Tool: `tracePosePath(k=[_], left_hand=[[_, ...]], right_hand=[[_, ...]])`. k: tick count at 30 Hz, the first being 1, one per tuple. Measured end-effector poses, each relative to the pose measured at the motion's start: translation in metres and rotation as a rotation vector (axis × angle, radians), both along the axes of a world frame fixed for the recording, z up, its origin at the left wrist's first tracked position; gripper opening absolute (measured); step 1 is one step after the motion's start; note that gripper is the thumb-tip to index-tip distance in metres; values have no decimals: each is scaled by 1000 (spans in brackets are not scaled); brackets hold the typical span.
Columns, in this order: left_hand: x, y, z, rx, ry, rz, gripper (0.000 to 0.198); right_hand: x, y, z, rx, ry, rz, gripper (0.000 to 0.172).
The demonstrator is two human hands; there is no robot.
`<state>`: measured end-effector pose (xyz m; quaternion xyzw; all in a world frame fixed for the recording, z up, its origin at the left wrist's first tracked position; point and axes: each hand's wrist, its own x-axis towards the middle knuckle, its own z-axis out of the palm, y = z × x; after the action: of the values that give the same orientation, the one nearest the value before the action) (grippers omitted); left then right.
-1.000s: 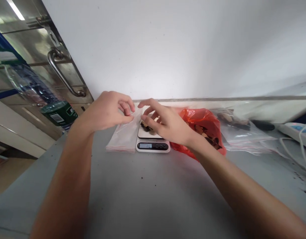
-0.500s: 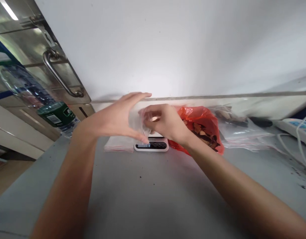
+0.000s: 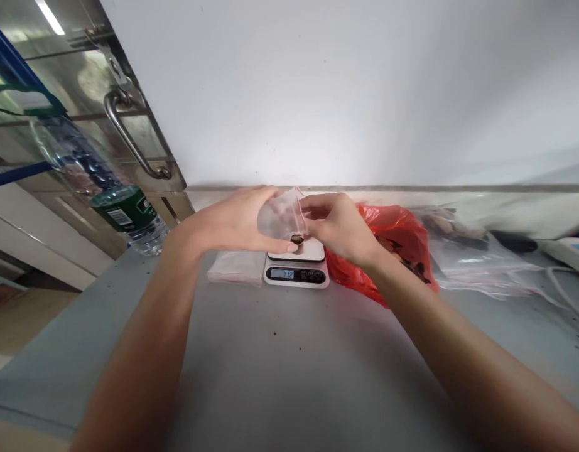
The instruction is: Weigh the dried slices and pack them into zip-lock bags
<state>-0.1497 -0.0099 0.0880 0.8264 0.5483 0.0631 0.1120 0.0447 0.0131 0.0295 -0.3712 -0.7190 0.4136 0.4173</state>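
A small bag (image 3: 284, 210) is held over the scale (image 3: 296, 277) by the left hand (image 3: 235, 220), its thumb in front and its fingers spread behind, seemingly so that the mouth is kept wide and turned to the right. The right hand (image 3: 340, 226) is brought to that red-lined mouth with its fingers drawn narrow; whether the rim or something else is pinched there cannot be told. A dark piece (image 3: 297, 239) is seen just under the mouth, by the left thumb tip; whether it is bagged or lies on the pan is unclear. The bag is probably held this low so that anything dropped is caught by the pan. A stack (image 3: 237, 268) of flat bags is laid at the scale's left, within easy reach. On the right, brown slices (image 3: 406, 261) are held in a gaping red bag (image 3: 397, 217), set close to the pan. Farther right, clear bags (image 3: 478, 254) are laid on the table (image 3: 252, 358), with brownish pieces visible at their far end.
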Motion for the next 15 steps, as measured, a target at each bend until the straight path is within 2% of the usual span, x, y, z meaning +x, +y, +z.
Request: tracePosePath(k=[4, 6, 8, 10, 12, 15], left_hand=[[-6, 1, 1, -10, 15, 40, 102], [-9, 1, 2, -36, 44, 88, 106], [-12, 2, 3, -76, 69, 148, 108], [-17, 4, 3, -142, 111, 215, 108], [-23, 6, 1, -210, 159, 261, 107], [-33, 11, -4, -256, 178, 238, 100]], right_hand=[[3, 2, 1, -51, -39, 110, 13], [6, 5, 4, -36, -36, 47, 15], [9, 9, 7, 1, -82, -100, 16], [13, 15, 9, 3, -253, -207, 14], [15, 22, 9, -26, -483, -222, 12], [12, 32, 6, -51, -748, -136, 37]])
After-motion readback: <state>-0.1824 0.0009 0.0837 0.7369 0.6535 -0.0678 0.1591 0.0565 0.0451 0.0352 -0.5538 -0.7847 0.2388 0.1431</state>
